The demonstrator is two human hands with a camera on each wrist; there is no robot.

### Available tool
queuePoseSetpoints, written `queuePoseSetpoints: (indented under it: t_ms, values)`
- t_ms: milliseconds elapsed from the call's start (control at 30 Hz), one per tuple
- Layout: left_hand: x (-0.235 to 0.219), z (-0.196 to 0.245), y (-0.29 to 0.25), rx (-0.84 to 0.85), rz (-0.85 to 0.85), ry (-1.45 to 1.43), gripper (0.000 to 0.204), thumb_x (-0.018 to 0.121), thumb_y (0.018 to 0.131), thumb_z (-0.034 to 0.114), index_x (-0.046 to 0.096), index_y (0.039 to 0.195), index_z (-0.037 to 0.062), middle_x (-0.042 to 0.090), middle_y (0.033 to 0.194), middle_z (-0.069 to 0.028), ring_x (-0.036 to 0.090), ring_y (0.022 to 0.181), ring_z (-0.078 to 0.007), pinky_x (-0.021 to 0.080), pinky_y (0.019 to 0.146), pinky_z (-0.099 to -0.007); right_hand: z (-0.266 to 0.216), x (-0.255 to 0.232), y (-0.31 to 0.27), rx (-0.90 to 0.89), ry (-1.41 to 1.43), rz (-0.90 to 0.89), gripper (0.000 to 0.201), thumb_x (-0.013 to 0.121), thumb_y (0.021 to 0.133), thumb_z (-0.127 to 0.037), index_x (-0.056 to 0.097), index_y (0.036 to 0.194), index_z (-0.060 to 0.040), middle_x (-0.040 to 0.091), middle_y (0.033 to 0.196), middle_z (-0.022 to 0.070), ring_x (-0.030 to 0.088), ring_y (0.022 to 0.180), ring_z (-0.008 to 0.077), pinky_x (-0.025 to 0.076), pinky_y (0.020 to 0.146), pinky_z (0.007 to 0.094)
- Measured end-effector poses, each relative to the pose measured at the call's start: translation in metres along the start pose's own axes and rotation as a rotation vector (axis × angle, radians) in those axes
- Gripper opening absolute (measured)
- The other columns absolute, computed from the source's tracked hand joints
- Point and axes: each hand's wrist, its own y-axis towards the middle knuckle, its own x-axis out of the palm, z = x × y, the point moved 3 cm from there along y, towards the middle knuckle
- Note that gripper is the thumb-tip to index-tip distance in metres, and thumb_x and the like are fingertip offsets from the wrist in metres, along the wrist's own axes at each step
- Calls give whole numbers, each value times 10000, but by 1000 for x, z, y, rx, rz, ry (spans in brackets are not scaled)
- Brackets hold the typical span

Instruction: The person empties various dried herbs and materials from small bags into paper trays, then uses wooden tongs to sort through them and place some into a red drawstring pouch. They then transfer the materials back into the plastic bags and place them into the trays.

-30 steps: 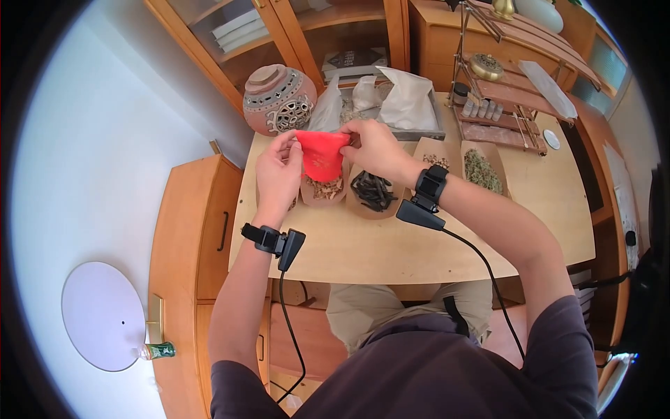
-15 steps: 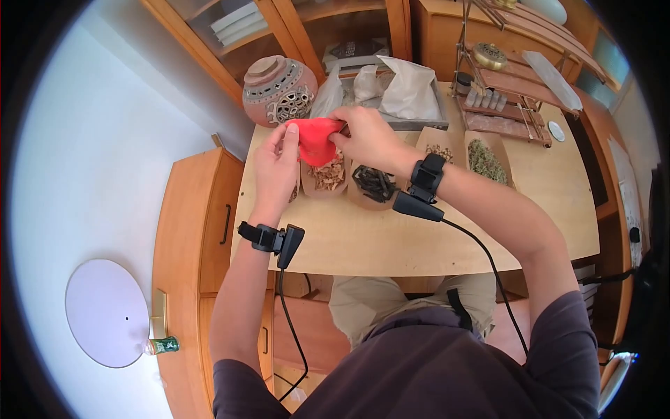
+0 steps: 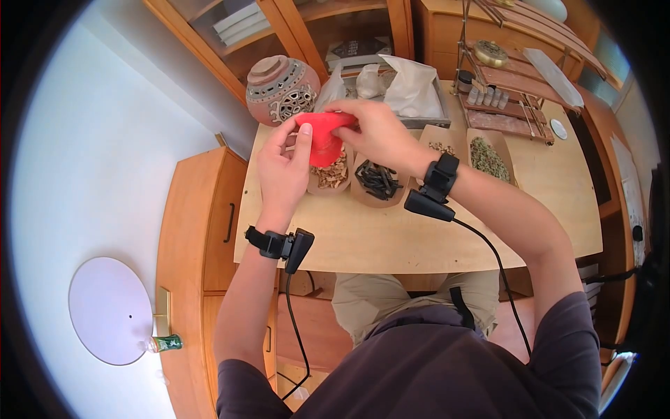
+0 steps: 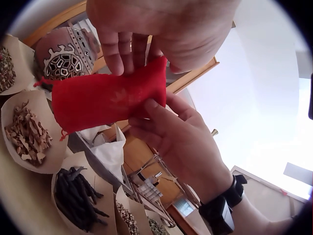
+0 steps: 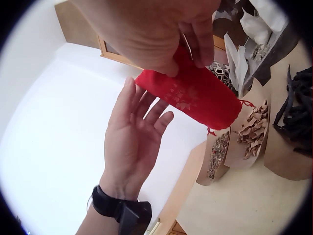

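Note:
A red drawstring pouch [image 3: 323, 143] with a faint printed motif is held up between both hands over the paper trays. My left hand [image 3: 283, 167] pinches one corner of it between thumb and fingers. From the other side my right hand [image 3: 382, 136] grips the cloth near the same end, its thumb lying on the pouch [image 4: 105, 100] in the left wrist view. Red cord ends stick out at the pouch's far end. Just beneath are a paper tray of tan dried chips [image 3: 331, 174] and another of dark dried sticks [image 3: 377, 180].
More paper trays hold small pale pieces [image 3: 441, 148] and green dried herb [image 3: 488, 159]. Behind stand a pierced clay pot [image 3: 283, 91], a grey tray with white bags [image 3: 413, 87] and a wooden rack [image 3: 506, 126]. A cabinet [image 3: 195, 216] flanks the table [image 3: 433, 237] on the left.
My right hand has moved in over the pouch's upper part, and the cloth, spread between the hands earlier, is now more bunched there. My left thumb lies further over the cloth.

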Motion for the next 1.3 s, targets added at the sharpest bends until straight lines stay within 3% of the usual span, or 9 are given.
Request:
queuePoseSetpoints:
  t_ms: [200,333,367,533,833,933,1100,1233,1300]
  values:
    - [-4,-19,-24,-55,-17,-3,404,651,1072,202,580,1422,13,658,1107,-44,649,881,-84,515,746,-222,36,-41,-20,369,284,61,236,638,1054,-104,699,1246,17,763,1026,92,735,869,131,592,768,267]
    - [4,-38,-55,-158,-56,-36,391,652,1069,178,576,1421,26,662,1075,-44,642,827,-85,510,730,-223,32,-87,-55,486,618,224,243,627,1073,-123,672,1265,19,758,1052,68,740,881,137,619,790,265]
    - [6,-40,-64,-180,-100,-47,389,652,1066,166,574,1421,27,663,1054,-43,642,815,-84,512,723,-226,28,-101,-65,523,669,268,267,599,1079,-120,663,1286,37,756,1074,114,742,879,164,622,793,293]
    - [19,-41,-111,-284,-326,-89,379,660,1047,104,569,1406,24,661,958,-38,647,782,-91,530,690,-241,7,-186,-115,507,536,379,247,612,1075,-121,666,1270,19,760,1040,92,739,850,146,626,775,279]
    - [47,-41,-146,-376,-290,-187,387,647,1042,80,538,1403,-4,664,934,-58,650,763,-118,552,680,-259,12,-324,-169,492,332,629,201,640,1066,-133,664,1227,-14,757,1024,60,750,838,116,630,758,245]
    - [59,-39,-152,-390,-263,-181,371,628,1055,99,538,1400,-5,664,919,-58,652,752,-122,555,666,-263,27,-355,-171,497,437,694,184,636,1066,-123,650,1217,-20,747,998,42,747,838,111,628,779,244]
    - [80,-34,-154,-401,-282,-169,368,625,1058,115,541,1396,-4,664,910,-59,657,743,-128,560,661,-266,87,-400,-155,287,777,907,225,600,1068,-83,583,1213,88,659,1233,202,708,1137,304,609,1012,353]
    - [86,-27,-153,-410,-294,-153,371,625,1056,112,539,1398,-4,664,914,-59,655,745,-128,562,664,-272,99,-398,-152,566,734,816,344,605,1071,-118,535,1323,107,666,1240,243,714,1132,302,605,1000,359]
    - [87,-27,-155,-427,-290,-157,370,622,1057,109,538,1399,-3,665,919,-59,656,750,-128,563,668,-275,85,-393,-163,518,665,750,397,603,1074,-132,512,1374,112,669,1255,247,717,1125,292,607,981,358]
